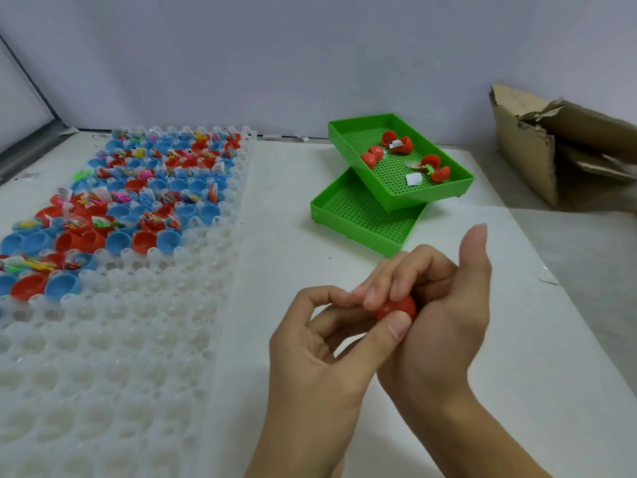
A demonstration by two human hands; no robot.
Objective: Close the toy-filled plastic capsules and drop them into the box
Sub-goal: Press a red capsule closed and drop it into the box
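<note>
We work at a white tabletop (482,339) set against a pale lilac-grey wall (310,56), with a dark metal rail running down at the far left.

Our two hands meet low and right of centre over the bare table. The left hand (320,343) curls its fingers and presses its thumb onto a red capsule (396,308); the right hand (437,305) wraps its fingers over the same capsule from above, thumb sticking straight up. The capsule is mostly hidden between the fingers, so we cannot tell which way its seam or long axis points.

Left of the hands lies a translucent white holder tray (113,357); its farther sockets hold open red and blue capsule halves with small toys (138,191). Beyond the hands sit two stacked green perforated trays (362,215), the upper one skewed and carrying a few open red capsules (400,143). Far right of the hands stands a torn cardboard box (537,150).
</note>
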